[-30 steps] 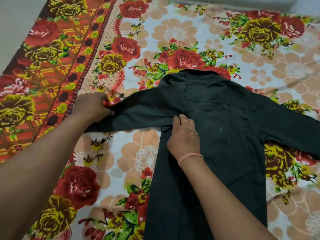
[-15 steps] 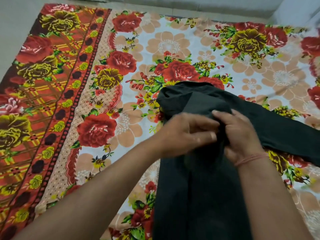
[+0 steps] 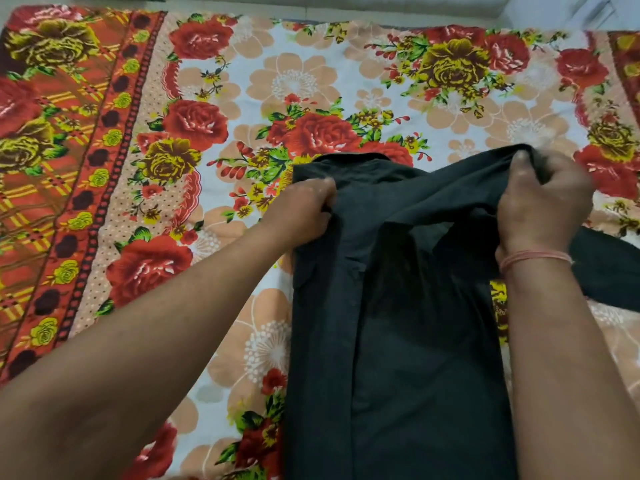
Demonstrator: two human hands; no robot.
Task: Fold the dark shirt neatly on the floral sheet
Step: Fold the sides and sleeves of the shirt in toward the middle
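Shirt (image 3: 398, 358) lies lengthwise on sheet (image 3: 242, 81), body nearest, collar far. Left side already folded inward. Left hand (image 3: 304, 213) closed on fabric at left shoulder edge. Right hand (image 3: 543, 206), thread band (image 3: 533, 258) at wrist, pinches right shoulder, lifted; its forearm hides part of right sleeve (image 3: 609, 271), which trails rightward. Bare floor (image 3: 311, 5) beyond sheet.

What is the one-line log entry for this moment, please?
left hand: holds folded left edge | right hand: lifts right shoulder | dark shirt: left side folded in, right sleeve out | floral sheet: under shirt
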